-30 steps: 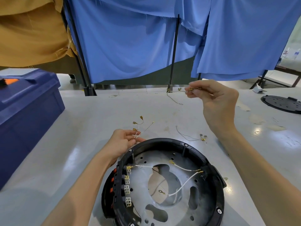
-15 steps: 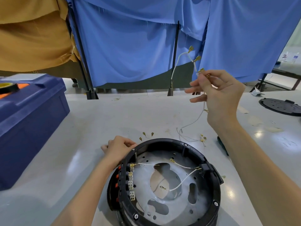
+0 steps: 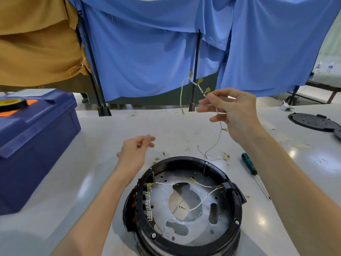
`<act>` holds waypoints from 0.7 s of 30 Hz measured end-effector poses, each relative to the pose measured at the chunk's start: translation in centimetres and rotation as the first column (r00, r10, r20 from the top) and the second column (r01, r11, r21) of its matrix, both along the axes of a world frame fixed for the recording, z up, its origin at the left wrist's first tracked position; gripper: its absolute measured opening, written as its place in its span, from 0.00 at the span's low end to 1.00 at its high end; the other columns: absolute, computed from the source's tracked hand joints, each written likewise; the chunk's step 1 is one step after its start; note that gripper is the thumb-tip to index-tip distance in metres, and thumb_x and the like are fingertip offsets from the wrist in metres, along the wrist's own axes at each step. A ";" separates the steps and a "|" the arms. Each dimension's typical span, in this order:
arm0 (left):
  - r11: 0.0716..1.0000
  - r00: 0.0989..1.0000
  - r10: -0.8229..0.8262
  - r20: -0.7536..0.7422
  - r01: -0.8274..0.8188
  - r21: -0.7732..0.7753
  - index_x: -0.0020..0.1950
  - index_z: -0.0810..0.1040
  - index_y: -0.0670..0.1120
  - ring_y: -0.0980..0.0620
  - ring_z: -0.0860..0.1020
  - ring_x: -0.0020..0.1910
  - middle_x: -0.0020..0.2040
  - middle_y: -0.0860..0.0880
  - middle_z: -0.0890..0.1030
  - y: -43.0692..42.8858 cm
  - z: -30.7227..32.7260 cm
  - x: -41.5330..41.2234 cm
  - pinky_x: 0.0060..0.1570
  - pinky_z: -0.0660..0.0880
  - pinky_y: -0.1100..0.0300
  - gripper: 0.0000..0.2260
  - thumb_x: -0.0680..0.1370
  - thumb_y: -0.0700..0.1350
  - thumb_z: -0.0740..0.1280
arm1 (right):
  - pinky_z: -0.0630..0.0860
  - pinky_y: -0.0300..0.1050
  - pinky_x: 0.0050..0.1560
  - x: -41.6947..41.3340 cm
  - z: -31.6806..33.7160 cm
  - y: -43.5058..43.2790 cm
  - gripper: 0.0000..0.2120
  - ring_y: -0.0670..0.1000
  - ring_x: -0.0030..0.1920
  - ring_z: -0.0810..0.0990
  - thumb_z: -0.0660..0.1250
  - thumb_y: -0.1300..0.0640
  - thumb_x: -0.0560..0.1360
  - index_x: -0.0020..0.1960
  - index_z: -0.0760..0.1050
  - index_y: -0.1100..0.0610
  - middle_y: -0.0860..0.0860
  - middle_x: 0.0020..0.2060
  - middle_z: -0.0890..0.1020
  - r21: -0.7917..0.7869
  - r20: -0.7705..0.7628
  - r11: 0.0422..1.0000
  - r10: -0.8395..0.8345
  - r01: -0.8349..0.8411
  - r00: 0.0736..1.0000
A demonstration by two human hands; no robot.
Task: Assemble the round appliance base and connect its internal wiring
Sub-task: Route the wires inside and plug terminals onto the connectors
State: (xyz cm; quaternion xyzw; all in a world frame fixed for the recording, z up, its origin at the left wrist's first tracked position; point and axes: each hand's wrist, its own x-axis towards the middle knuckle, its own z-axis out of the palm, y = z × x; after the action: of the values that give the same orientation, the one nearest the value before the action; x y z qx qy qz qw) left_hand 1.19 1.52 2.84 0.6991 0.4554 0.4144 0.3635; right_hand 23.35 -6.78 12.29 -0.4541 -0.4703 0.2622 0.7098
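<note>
The round black appliance base (image 3: 184, 235) lies open-side up at the table's near edge, with a metal plate inside, white wires (image 3: 203, 200) and a row of terminal blocks (image 3: 148, 202) on its left wall. My right hand (image 3: 232, 111) is raised above the table behind the base and pinches a white wire harness (image 3: 195, 84) with gold terminals; its strands stick up and hang down. My left hand (image 3: 136, 150) hovers just left of the base's far rim, blurred, fingers loosely curled, holding nothing. More loose wires with gold terminals (image 3: 217, 156) lie behind the base.
A green-handled screwdriver (image 3: 252, 170) lies right of the base. A dark blue box (image 3: 33, 145) with a tape roll (image 3: 11, 104) on top stands at the left. A black round cover (image 3: 313, 121) lies at the far right. Blue and yellow cloth hangs behind the table.
My left hand let go of its wire bundle, which now lies behind the base, and lifted off the rim. My right hand raised its harness off the table.
</note>
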 end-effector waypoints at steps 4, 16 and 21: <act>0.981 0.950 -0.180 0.256 0.155 0.112 0.66 0.75 0.57 0.59 0.80 0.55 0.50 0.59 0.84 -1.6 2.9 1.4 0.52 0.72 0.71 0.22 0.75 0.64 0.58 | 0.75 0.40 0.22 -0.5 -0.4 -0.2 0.03 0.60 0.37 0.86 0.72 0.62 0.74 0.45 0.80 0.62 0.59 0.39 0.86 -0.074 0.076 0.996 0.060 -0.054 0.995; 0.977 0.899 -0.181 0.400 0.117 0.178 0.47 0.80 0.49 0.63 0.82 0.44 0.39 0.55 0.86 -3.8 6.9 3.6 0.42 0.72 0.72 0.07 0.81 0.48 0.64 | 0.71 0.37 0.20 -0.3 -0.6 -0.2 0.08 0.59 0.36 0.86 0.72 0.57 0.71 0.46 0.81 0.61 0.56 0.39 0.86 -0.232 0.299 0.960 0.225 -0.159 0.927; 0.993 0.886 -0.096 0.454 0.053 0.107 0.43 0.81 0.52 0.63 0.80 0.48 0.40 0.54 0.86 -3.7 6.0 3.9 0.55 0.67 0.62 0.09 0.81 0.48 0.64 | 0.73 0.31 0.29 1.0 -1.8 0.1 0.05 0.50 0.33 0.85 0.79 0.61 0.67 0.42 0.84 0.57 0.50 0.32 0.85 -0.251 0.540 0.965 0.080 0.070 0.838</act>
State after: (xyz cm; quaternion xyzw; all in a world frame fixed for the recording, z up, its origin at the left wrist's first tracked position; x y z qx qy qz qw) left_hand 5.13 -2.18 8.83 0.6145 0.3102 0.5736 0.4439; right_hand 24.31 -6.67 10.52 -0.5980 -0.6154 0.1833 0.4797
